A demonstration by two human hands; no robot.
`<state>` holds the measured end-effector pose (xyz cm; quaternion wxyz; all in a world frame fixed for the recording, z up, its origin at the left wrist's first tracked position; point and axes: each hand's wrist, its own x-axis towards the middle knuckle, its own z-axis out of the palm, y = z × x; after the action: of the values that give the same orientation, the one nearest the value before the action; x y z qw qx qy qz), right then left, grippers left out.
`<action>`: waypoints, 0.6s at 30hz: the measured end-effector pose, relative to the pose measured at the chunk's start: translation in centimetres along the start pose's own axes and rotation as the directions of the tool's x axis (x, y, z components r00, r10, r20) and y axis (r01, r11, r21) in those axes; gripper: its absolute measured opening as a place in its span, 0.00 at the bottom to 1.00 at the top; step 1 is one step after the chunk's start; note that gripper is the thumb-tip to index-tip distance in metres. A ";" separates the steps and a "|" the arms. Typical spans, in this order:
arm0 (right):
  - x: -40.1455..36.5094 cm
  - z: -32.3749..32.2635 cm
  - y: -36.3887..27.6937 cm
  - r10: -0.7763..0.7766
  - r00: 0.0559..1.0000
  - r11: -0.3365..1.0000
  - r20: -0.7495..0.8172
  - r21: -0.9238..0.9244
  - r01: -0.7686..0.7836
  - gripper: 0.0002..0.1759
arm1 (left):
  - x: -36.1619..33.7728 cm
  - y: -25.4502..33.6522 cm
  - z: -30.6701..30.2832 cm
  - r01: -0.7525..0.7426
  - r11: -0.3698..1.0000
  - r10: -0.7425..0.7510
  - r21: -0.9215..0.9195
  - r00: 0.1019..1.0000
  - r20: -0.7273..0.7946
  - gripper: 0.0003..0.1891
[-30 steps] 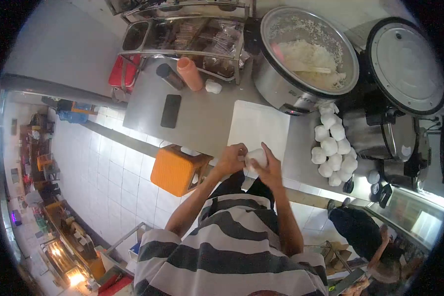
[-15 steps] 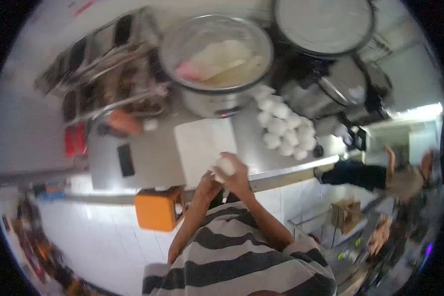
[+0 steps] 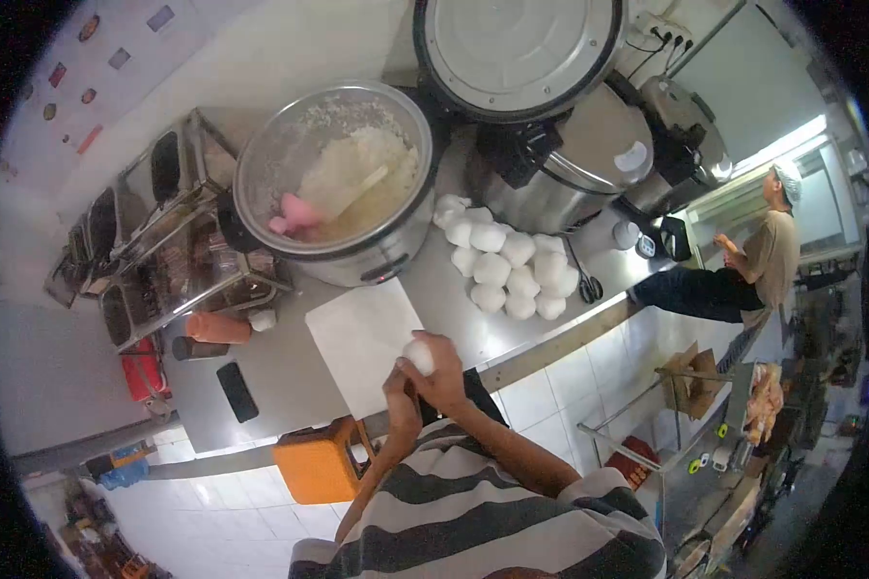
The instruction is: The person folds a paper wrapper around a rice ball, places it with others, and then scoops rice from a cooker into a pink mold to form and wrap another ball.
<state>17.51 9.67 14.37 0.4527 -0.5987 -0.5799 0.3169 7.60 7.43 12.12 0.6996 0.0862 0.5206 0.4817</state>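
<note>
My right hand [image 3: 442, 374] is curled around a round white wrapped bundle [image 3: 419, 356]. Against its lower left side, my left hand [image 3: 401, 394] is closed too, its fingertips partly hidden. Beneath and beyond both hands lies a stack of white paper sheets [image 3: 362, 333] at the counter edge. To the right, several similar white bundles [image 3: 519, 280] are heaped on the steel counter. Behind the paper stands an uncovered rice cooker [image 3: 333, 232] with white rice [image 3: 372, 159], a pale paddle [image 3: 362, 189] and a pink thing [image 3: 297, 212] inside.
A black phone [image 3: 237, 392], an orange-capped bottle [image 3: 217, 328] and a metal rack [image 3: 179, 241] are on the left. Scissors [image 3: 589, 282] lie beside the bundles; large cookers [image 3: 570, 164] stand behind. An orange stool [image 3: 317, 465] is below the counter. A co-worker [image 3: 768, 251] stands far right.
The view has shifted and sharpened, so the cooker and counter appear lower and farther left. Both hands stay together around the white bundle.
</note>
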 end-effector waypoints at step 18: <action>5.6 -11.8 12.0 0.267 0.921 0.964 0.283 -0.079 -0.255 0.26 | 22.5 -3.5 13.9 -0.174 0.900 0.278 0.401 0.936 -0.217 0.36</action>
<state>33.82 14.12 8.89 0.3041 -0.6264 -0.5613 0.4473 20.79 28.09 1.63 0.5318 0.2127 0.6792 0.4589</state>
